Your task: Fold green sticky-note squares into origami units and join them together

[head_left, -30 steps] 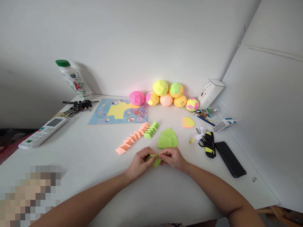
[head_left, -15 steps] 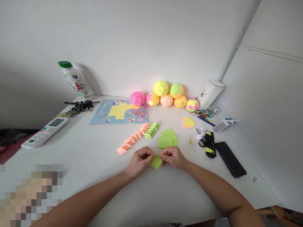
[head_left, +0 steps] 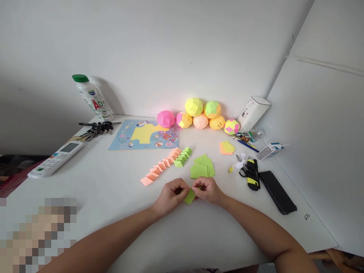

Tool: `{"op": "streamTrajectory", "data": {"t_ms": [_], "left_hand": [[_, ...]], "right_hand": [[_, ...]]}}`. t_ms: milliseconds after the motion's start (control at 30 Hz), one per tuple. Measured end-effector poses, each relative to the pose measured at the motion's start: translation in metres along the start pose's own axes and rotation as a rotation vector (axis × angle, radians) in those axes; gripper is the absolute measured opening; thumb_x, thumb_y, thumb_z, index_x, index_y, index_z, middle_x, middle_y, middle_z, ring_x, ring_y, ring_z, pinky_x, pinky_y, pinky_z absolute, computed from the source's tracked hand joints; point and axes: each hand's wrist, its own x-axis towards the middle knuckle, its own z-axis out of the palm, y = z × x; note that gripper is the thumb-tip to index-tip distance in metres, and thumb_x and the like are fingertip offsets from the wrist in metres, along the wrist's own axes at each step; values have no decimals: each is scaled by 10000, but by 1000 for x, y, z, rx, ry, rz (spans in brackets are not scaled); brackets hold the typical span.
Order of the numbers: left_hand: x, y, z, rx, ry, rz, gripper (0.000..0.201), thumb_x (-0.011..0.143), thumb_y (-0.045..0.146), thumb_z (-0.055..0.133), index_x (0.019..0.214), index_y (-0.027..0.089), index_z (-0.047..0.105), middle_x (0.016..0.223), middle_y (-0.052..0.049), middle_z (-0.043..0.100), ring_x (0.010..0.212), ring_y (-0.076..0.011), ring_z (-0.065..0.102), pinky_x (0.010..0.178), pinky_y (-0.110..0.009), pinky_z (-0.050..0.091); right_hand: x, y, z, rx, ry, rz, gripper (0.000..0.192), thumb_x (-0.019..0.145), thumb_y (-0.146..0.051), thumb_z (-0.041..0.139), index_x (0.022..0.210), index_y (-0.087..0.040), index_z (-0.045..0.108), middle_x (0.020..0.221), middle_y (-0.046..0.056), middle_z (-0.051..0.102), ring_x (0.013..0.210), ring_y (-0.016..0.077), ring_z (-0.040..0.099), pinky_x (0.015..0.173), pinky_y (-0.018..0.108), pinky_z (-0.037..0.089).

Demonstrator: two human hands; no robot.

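Observation:
My left hand (head_left: 170, 196) and my right hand (head_left: 208, 189) meet over the white table (head_left: 113, 197), both pinching one small green paper square (head_left: 189, 196) that hangs folded between the fingertips. Just beyond the hands lies a loose pile of green paper squares (head_left: 202, 167). To its left runs a slanted row of folded paper pieces (head_left: 166, 164), orange at the near end and green at the far end.
Several paper balls (head_left: 199, 115) line the wall. A colourful sheet (head_left: 145, 135), keys (head_left: 95, 129), a remote (head_left: 55, 159) and a bottle (head_left: 92, 97) lie left. Right are scissors (head_left: 250, 172), a black phone (head_left: 278, 191), orange-yellow papers (head_left: 226, 147) and a white box (head_left: 251, 112).
The green paper between my fingers has been turned and refolded; its lower flap now hangs narrower. Both hands have stayed in the same spot.

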Motion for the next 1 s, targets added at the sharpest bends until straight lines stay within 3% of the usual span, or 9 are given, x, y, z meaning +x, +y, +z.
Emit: {"op": "streamTrajectory", "data": {"t_ms": [133,300,467,700,1000], "left_hand": [[1,-1,-3,-141,48,-65,159,743,266,577,640,157,522,653,18,497,580,-96,451,545,-219,378],[3,0,-6,-237,98,-110,195,739,300,599,631,156,523,630,31,486,568,-85,428,527,-201,359],[3,1,-5,-250,57,-141,204,738,340,623,667,153,585,648,12,552,605,-108,494,565,-219,405],[1,0,-3,-283,58,-221,290,758,424,595,863,162,659,738,-32,651,650,-144,560,541,-235,459],[5,-2,-1,-280,125,-173,314,715,424,645,880,158,668,746,-29,674,615,-142,582,571,-284,526]], "right_hand": [[3,3,-7,84,34,40,124,757,-243,587,700,-154,523,558,-13,612,447,107,578,429,207,441],[6,4,-13,255,80,-20,185,788,-308,566,718,-181,450,605,-6,635,436,103,555,414,214,420],[3,1,-8,126,-34,-1,191,779,-323,617,836,-159,538,631,-8,619,524,104,584,504,221,449],[4,4,-7,70,4,-31,228,821,-366,572,841,-141,605,577,-6,598,506,103,563,485,219,420],[4,1,-8,125,33,-15,280,812,-388,578,939,-140,605,600,1,612,522,113,580,474,221,428]]}}
